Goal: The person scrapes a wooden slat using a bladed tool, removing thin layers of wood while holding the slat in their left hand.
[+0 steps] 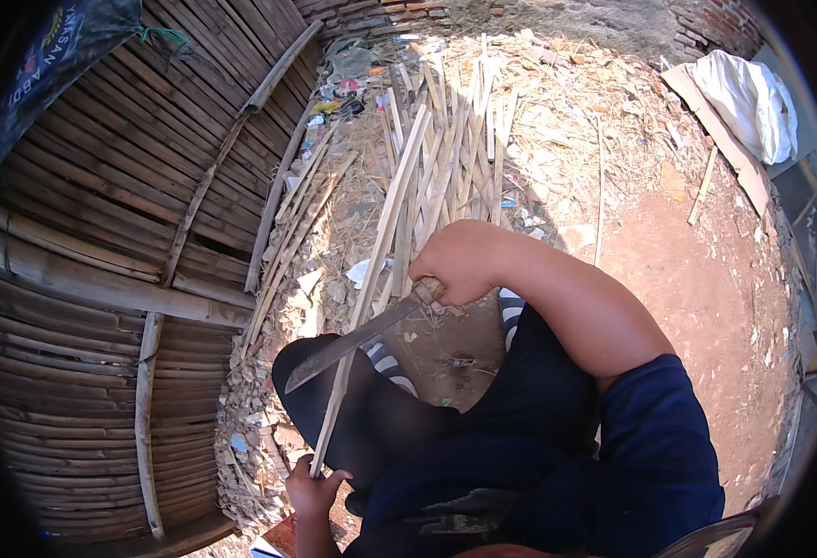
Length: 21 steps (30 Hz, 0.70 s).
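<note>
My right hand (455, 265) is closed round the wooden handle of a machete (353, 339), whose long blade points to the lower left. The blade lies across a long pale bamboo strip (390, 219), near my bent left knee; whether it cuts into the strip I cannot tell. Down by my left side, my left hand (313, 488) grips the strip's near end. From there the strip slants up and away, its far end over a pile of similar strips (455, 139) on the ground.
A bamboo slat wall (83, 232) stands close on the left, with loose strips (297, 223) along its foot. Chips and litter (557, 102) cover the ground ahead. At the far right lie a white sack (748, 102) and a brown board (720, 139). A brick wall (557, 19) closes the back.
</note>
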Available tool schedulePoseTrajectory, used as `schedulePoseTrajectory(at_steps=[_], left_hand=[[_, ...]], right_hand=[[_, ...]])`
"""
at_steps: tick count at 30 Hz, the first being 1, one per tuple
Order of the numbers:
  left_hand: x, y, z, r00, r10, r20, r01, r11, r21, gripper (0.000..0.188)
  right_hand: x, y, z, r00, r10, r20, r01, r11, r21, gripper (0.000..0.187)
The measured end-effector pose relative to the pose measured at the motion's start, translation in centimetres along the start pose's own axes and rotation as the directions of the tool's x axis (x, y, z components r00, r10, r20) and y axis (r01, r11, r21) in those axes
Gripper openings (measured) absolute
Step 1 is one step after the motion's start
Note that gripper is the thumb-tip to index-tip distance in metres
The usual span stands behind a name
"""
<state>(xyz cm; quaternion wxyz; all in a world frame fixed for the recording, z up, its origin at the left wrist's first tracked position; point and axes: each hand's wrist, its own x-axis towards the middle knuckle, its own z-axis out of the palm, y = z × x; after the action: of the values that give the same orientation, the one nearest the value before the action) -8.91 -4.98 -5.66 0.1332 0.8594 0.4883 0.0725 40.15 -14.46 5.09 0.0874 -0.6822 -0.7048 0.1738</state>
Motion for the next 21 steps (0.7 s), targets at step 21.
schedulePoseTrajectory(at_steps=[21], left_hand=[[0.1, -1.3, 1.0, 0.998, 0.050, -0.035, -0.051, 0.998, -0.021, 0.079]], right_hand=[[-0.3, 6.8, -0.8, 0.954, 0.291, -0.078, -0.270, 0.941, 0.204, 0.038]])
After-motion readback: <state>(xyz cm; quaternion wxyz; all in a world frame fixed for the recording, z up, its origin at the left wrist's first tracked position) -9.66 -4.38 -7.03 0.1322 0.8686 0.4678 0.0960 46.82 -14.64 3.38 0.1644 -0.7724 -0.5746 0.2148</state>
